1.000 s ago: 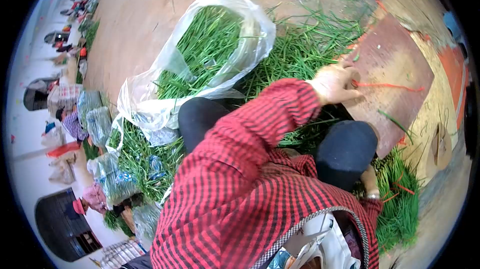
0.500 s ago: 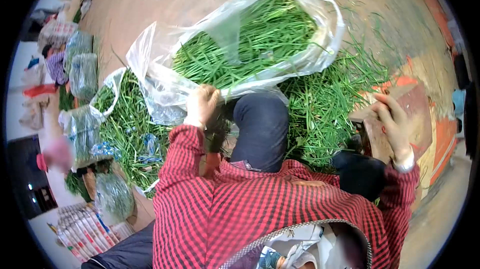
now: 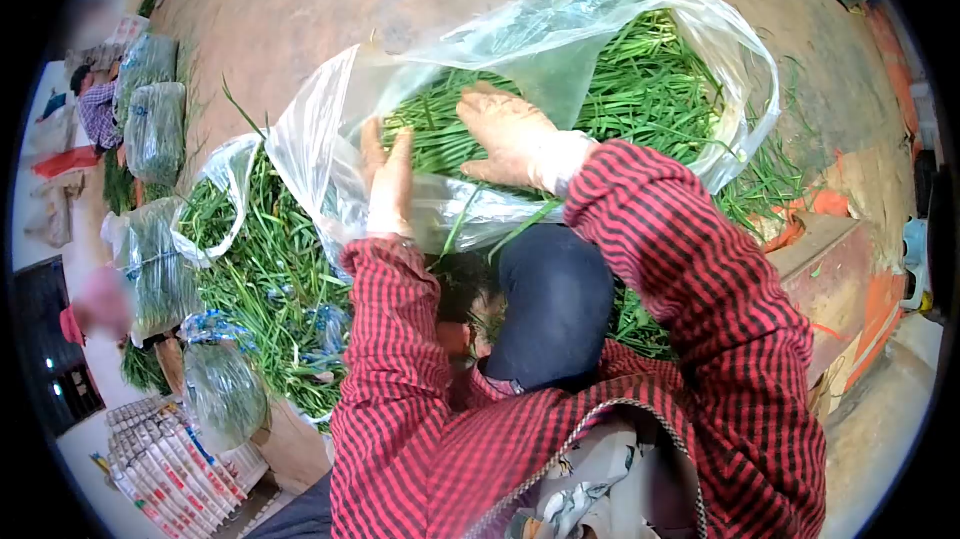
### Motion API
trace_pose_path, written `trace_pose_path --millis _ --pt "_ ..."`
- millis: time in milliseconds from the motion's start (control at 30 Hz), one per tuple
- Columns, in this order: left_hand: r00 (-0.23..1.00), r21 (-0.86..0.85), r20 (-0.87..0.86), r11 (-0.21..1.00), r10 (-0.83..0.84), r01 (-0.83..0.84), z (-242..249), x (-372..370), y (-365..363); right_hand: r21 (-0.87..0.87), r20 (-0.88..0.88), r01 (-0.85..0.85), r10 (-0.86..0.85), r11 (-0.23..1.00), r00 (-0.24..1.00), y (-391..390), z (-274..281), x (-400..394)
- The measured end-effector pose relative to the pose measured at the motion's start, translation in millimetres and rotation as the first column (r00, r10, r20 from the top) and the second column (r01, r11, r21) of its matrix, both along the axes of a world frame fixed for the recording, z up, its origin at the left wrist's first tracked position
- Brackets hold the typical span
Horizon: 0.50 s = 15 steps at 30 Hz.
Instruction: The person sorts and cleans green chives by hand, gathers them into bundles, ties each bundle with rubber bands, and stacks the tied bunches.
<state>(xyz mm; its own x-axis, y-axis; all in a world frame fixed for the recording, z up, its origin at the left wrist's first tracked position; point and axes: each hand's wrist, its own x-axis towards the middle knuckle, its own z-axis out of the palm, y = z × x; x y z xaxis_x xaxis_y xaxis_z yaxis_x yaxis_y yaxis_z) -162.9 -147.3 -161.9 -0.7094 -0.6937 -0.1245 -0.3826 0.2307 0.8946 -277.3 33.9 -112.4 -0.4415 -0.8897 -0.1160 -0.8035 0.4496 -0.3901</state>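
A clear plastic bag [image 3: 690, 24] lies across in front of my knees, packed with long green stalks that look like chives [image 3: 650, 89]. My right hand [image 3: 512, 139] rests flat on the stalks near the bag's middle, fingers stretched out and pointing left. At the left end of the stalks is my left hand [image 3: 388, 179], upright against the bag, its thumb and fingers apart. Both hands appear gloved, and neither grips anything. A fold of plastic covers part of the stalks between the hands and the far rim.
Loose greens [image 3: 270, 279] fill a white bag at my left. A wooden box [image 3: 820, 269] stands at my right. Wrapped green bundles [image 3: 155, 134] line the left side, near a person in a checked top [image 3: 98, 119] and another in pink [image 3: 100, 304]. Bare floor [image 3: 300, 9] stretches ahead.
My right hand has come from beside the wooden box onto the stalks. My left hand has let go of the bag's near edge and opened. The bag appears farther right in view.
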Motion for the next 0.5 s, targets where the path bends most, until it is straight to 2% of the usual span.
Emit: trace_pose_path --millis 33,100,133,167,233,267,367,433,500 --pt "0.981 -0.127 0.172 0.99 0.089 -0.068 9.1 0.6 -6.1 -0.004 -0.001 0.001 -0.001 1.0 1.0 -7.9 -6.0 -7.1" --pt "0.98 0.186 0.152 0.971 0.125 -0.153 -28.3 15.3 -47.8 0.066 0.014 0.157 -0.159 0.985 0.987 -21.4 -20.7 -18.8" --pt "0.985 0.331 0.157 0.935 0.075 -0.124 -30.1 20.2 -52.5 0.135 0.094 0.183 -0.197 0.974 0.976 -25.7 -21.3 -23.3" --pt "0.984 0.33 0.161 0.936 0.074 -0.124 -32.9 24.5 -53.1 0.136 0.098 0.184 -0.198 0.974 0.975 -26.8 -22.4 -23.3" --pt "0.999 0.437 0.019 0.899 0.035 -0.04 -25.5 22.7 -44.1 0.259 0.228 0.078 -0.14 0.963 0.964 -32.0 -17.3 -20.7" --pt "0.996 0.401 0.046 0.911 0.08 -0.092 -20.4 18.7 -33.9 0.206 0.192 0.077 -0.117 0.976 0.974 -36.1 -28.9 -12.5" --pt "0.991 0.427 0.011 0.895 0.135 -0.127 -5.8 9.7 -16.4 0.295 0.149 -0.016 -0.03 0.955 0.988 -48.9 -12.1 4.5" --pt "0.988 0.41 -0.033 0.904 0.149 -0.123 -12.7 12.1 -14.2 0.242 0.141 -0.023 -0.012 0.97 0.99 -56.8 -19.7 8.2" --pt "0.984 0.391 -0.084 0.914 0.158 -0.113 -14.5 12.4 -15.6 0.396 0.16 0.036 -0.108 0.918 0.981 -65.6 -23.7 6.6"
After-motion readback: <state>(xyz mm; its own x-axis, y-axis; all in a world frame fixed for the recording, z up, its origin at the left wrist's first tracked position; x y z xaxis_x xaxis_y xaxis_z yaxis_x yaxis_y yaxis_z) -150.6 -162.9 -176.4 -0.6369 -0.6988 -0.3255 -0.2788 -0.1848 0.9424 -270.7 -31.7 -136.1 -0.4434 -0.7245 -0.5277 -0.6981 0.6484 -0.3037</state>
